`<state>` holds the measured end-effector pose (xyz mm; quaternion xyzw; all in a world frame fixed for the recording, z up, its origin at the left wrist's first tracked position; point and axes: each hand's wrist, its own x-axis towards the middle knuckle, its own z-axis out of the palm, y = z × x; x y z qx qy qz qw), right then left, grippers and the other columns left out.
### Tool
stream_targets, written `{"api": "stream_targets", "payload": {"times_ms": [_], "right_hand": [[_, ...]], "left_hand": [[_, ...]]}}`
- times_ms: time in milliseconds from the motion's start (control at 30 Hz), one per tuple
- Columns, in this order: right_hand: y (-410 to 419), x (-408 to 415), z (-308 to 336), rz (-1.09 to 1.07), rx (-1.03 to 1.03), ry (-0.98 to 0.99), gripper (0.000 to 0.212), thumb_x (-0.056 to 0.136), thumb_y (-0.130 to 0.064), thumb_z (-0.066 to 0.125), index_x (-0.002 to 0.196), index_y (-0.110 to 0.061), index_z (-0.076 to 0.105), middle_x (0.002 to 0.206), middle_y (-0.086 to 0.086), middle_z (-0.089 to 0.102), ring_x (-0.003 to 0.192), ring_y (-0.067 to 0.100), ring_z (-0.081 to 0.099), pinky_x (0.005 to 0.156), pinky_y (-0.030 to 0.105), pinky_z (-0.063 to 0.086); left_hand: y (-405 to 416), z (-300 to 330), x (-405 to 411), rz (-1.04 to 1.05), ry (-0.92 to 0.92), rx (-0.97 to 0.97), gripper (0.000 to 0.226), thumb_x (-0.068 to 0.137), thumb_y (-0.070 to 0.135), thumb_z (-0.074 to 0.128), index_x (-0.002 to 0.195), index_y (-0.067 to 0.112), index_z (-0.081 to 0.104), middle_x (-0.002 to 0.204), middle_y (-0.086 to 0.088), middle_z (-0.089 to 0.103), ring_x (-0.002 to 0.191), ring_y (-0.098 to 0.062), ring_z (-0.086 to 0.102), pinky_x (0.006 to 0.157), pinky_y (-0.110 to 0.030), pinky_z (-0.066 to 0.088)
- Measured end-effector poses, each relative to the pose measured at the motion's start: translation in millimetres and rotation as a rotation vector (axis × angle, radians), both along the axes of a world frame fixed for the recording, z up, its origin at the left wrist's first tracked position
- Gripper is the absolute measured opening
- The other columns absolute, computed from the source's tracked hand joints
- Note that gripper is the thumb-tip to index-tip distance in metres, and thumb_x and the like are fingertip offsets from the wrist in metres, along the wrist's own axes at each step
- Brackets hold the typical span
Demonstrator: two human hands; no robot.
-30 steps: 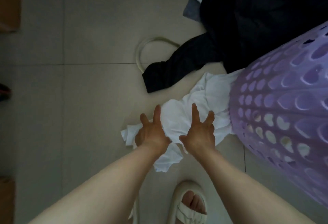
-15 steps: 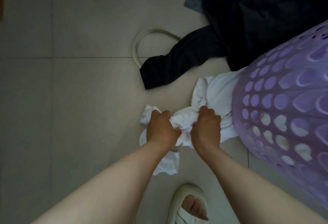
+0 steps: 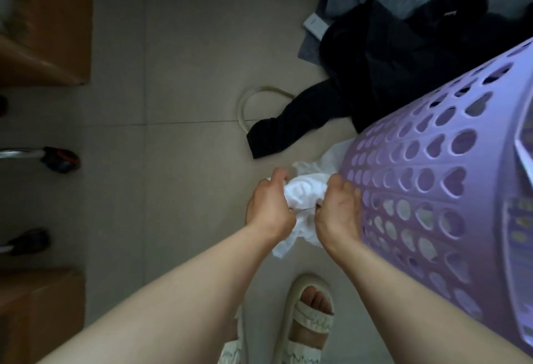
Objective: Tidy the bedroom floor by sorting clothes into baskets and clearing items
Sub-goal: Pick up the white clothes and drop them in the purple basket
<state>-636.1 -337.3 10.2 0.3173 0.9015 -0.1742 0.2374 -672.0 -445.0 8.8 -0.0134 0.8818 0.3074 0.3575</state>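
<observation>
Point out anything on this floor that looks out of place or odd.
A dark garment sprawls loose on the tiles, partly covering a pale ring-shaped loop. One end of the white garment in both hands' grip disappears behind the lavender basket, possibly pinned beneath it. Nothing looks spilled or broken.

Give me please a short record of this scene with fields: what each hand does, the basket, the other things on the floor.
left hand: left hand grips the white garment
right hand: right hand grips the same garment, beside the basket wall
basket: purple basket, heart-shaped holes
dark clothes: black garment lies on the floor beyond the basket
other: pale ring on the tiles, partly under the black garment; cardboard box at far left
</observation>
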Motion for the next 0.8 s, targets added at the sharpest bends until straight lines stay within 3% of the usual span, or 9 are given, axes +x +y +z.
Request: {"api": "stream_targets", "payload": {"times_ms": [100, 233, 367, 500, 600, 800], "right_hand": [[-1.8, 3.9, 16.5, 0.021, -0.027, 0.022, 0.029, 0.089, -0.008, 0.051, 0.116, -0.009, 0.042, 0.121, 0.013, 0.046, 0.113, 0.03, 0.04, 0.082, 0.039, 0.042], [-4.6, 4.3, 32.9, 0.065, -0.029, 0.079, 0.03, 0.085, -0.002, 0.049, 0.114, -0.01, 0.043, 0.118, 0.011, 0.047, 0.11, 0.028, 0.04, 0.081, 0.037, 0.041], [-7.3, 6.7, 55.2, 0.04, -0.044, 0.122, 0.028, 0.084, 0.0, 0.048, 0.11, -0.01, 0.044, 0.117, 0.01, 0.048, 0.112, 0.027, 0.04, 0.084, 0.035, 0.039], [-13.4, 3.4, 84.8, 0.04, -0.031, 0.136, 0.027, 0.088, -0.004, 0.047, 0.113, -0.013, 0.043, 0.117, 0.007, 0.047, 0.111, 0.026, 0.039, 0.084, 0.034, 0.039], [-19.6, -2.3, 111.1, 0.018, -0.034, 0.126, 0.027, 0.089, -0.004, 0.046, 0.114, -0.014, 0.042, 0.118, 0.007, 0.047, 0.112, 0.026, 0.041, 0.087, 0.035, 0.04], [-38.7, -17.5, 167.7, 0.014, -0.075, 0.178, 0.029, 0.088, -0.003, 0.045, 0.115, -0.014, 0.041, 0.119, 0.006, 0.047, 0.11, 0.025, 0.041, 0.084, 0.033, 0.04]], "left_hand": [[-3.3, 13.7, 2.6, -0.072, -0.027, -0.008, 0.067, 0.076, 0.008, 0.057, 0.135, 0.031, 0.036, 0.118, -0.007, 0.051, 0.103, -0.025, 0.054, 0.076, -0.024, 0.037], [0.0, 31.6, 2.2, -0.094, -0.053, -0.006, 0.072, 0.077, 0.014, 0.059, 0.14, 0.035, 0.031, 0.127, -0.008, 0.044, 0.113, -0.029, 0.051, 0.08, -0.026, 0.037], [1.1, 59.5, -0.2, -0.109, 0.029, -0.034, 0.045, 0.075, 0.015, 0.06, 0.119, 0.025, 0.052, 0.114, -0.006, 0.053, 0.103, -0.027, 0.054, 0.071, -0.024, 0.034], [-0.8, 90.9, -6.9, -0.103, 0.079, -0.084, 0.02, 0.077, 0.022, 0.061, 0.094, 0.021, 0.051, 0.1, -0.003, 0.055, 0.081, -0.018, 0.045, 0.063, -0.026, 0.032], [-6.0, 116.5, -15.4, -0.129, 0.103, -0.115, 0.019, 0.078, 0.026, 0.061, 0.087, 0.021, 0.046, 0.098, -0.003, 0.054, 0.08, -0.018, 0.045, 0.064, -0.028, 0.033], [-22.1, 176.6, -35.5, -0.143, 0.147, -0.163, 0.022, 0.077, 0.029, 0.059, 0.093, 0.015, 0.052, 0.086, 0.001, 0.05, 0.077, -0.021, 0.047, 0.06, -0.028, 0.034]]}}
